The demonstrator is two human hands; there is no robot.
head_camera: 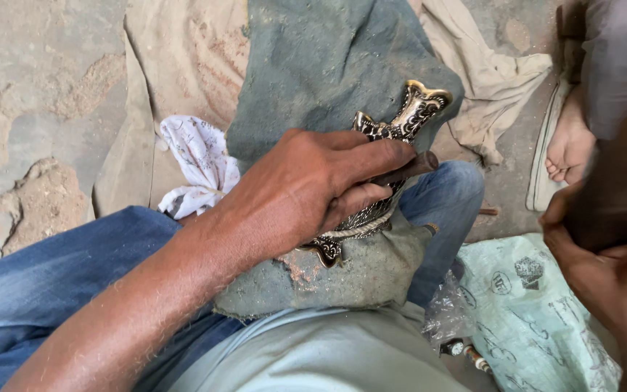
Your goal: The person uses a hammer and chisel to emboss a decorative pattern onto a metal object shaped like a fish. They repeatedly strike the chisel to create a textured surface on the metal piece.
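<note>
The left hand (306, 192) lies on top of the ornate metal piece (393, 138), a dark, patterned object with golden scalloped edges. Its fingers are curled, and between the thumb and the fingers it pinches a thin dark rod-like tool (411, 168), whose round end sticks out just beyond the fingertips. The metal piece rests on a grey-green cloth (313, 65) that covers the person's knee in blue jeans (444, 196). One golden end of the piece points away from the body above the hand, and the other golden end (328, 250) shows below the hand, nearer to the body.

The right hand (604, 268) is to the right of the metal piece, well apart from it, at the edge of the view. It is closed around a dark blurred object (618, 196); what this object is I cannot tell.

Left of the metal piece, a crumpled white printed cloth (201, 156) lies on the ground beside a beige cloth (175, 58). Right of and below the piece there is a pale green printed bag (531, 312). Further right, a bare foot (567, 149) of another person rests on a light sandal.
</note>
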